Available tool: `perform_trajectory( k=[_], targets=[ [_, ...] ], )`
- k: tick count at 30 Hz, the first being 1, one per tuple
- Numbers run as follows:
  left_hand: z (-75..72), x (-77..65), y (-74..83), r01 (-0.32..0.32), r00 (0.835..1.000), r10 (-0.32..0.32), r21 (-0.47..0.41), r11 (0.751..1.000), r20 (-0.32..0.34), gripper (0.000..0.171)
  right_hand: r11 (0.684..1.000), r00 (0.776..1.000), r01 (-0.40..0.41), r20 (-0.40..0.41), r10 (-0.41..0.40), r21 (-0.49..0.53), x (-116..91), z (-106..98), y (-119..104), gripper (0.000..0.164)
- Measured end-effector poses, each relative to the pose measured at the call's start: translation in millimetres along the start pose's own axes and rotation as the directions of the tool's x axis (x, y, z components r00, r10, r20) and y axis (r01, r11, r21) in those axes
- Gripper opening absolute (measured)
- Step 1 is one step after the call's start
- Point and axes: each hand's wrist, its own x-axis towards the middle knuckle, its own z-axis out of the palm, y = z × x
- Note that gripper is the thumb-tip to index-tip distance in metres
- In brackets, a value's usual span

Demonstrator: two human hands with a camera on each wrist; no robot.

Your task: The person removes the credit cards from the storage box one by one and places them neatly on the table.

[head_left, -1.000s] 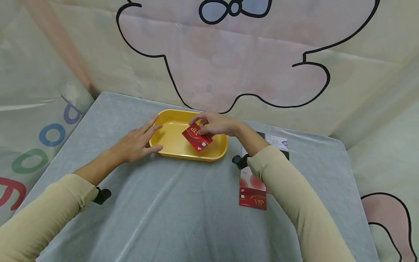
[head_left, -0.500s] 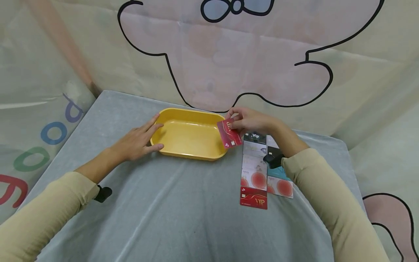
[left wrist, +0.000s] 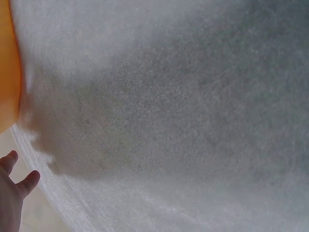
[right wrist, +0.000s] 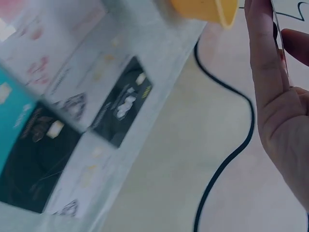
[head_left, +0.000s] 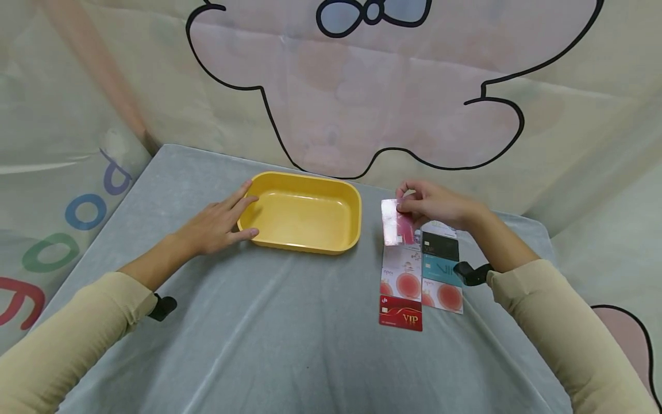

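My right hand [head_left: 437, 206] pinches a red card [head_left: 405, 228] by its upper edge, thumb and fingers on either side. Glare whitens the card's left part. It hovers over the far end of two columns of cards on the table. The right wrist view catches this card edge-on between the fingers. My left hand [head_left: 214, 227] rests with spread fingers at the left rim of a yellow tray [head_left: 300, 248], whose inside is bare. In the left wrist view only some fingertips [left wrist: 30, 182] and the tray's orange-looking side [left wrist: 8, 67] appear.
The columns include a red VIP card [head_left: 400, 313], a teal card [head_left: 441, 269], a black card [head_left: 439, 245] and a fruit-print card [head_left: 442, 296]. Another black card [right wrist: 123, 101] lies near the table's far edge. A grey cloth [head_left: 269, 333] covers the table; a printed curtain hangs behind.
My right hand has carried the red card rightward, from above the tray to above the card columns. My left hand has stayed at the tray's rim.
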Motion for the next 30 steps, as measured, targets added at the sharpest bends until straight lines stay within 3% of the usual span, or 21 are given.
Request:
perform_trajectory(
  k=[9, 16, 25, 30],
  targets=[
    [-0.3, -0.6, 0.3, -0.002, 1.000, 0.002, -0.007, 1.000, -0.007, 0.077, 1.000, 0.997, 0.015, -0.074, -0.013, 0.023, -28.8, -7.5, 29.4, 0.030],
    [-0.5, -0.6, 0.3, 0.005, 1.000, -0.005, -0.009, 1.000, 0.000, 0.077, 0.998, 0.998, 0.001, -0.055, 0.003, 0.067, -49.5, -9.3, 54.8, 0.029],
    [-0.2, -2.6, 1.8, 0.006, 1.000, -0.006, -0.008, 1.000, -0.005, 0.075, 0.997, 0.999, 0.011, -0.031, -0.009, 0.071, -79.1, 4.8, 90.8, 0.060],
    [0.0, -2.4, 1.8, 0.006, 1.000, -0.006, -0.005, 1.000, -0.007, 0.075, 0.997, 0.999, 0.001, -0.052, 0.004, 0.083, -95.1, 12.7, 109.9, 0.060]
  ],
)
